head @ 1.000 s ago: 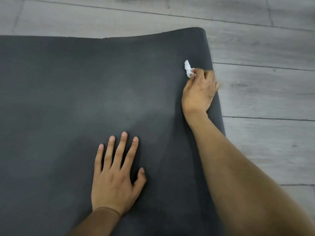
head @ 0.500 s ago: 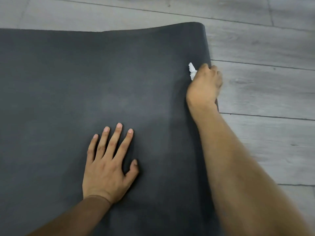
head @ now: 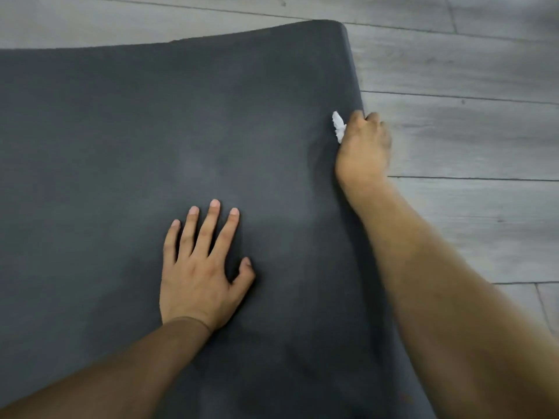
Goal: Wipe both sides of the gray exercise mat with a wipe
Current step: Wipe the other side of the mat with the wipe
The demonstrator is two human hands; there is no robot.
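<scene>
The dark gray exercise mat point(head: 151, 140) lies flat on the floor and fills most of the view. My left hand point(head: 199, 267) rests on it palm down with fingers spread. My right hand point(head: 363, 146) sits at the mat's right edge, fingers curled over that edge, gripping a small crumpled white wipe point(head: 338, 126) that sticks out on its left side. The fingertips are hidden beyond the edge.
Gray wood-plank floor point(head: 469, 140) runs along the mat's far and right sides. The mat's far right corner point(head: 338, 28) is rounded and slightly raised.
My right hand with the wipe has slid outward onto the mat's right edge. My left hand has stayed pressed on the mat; the view shifted slightly.
</scene>
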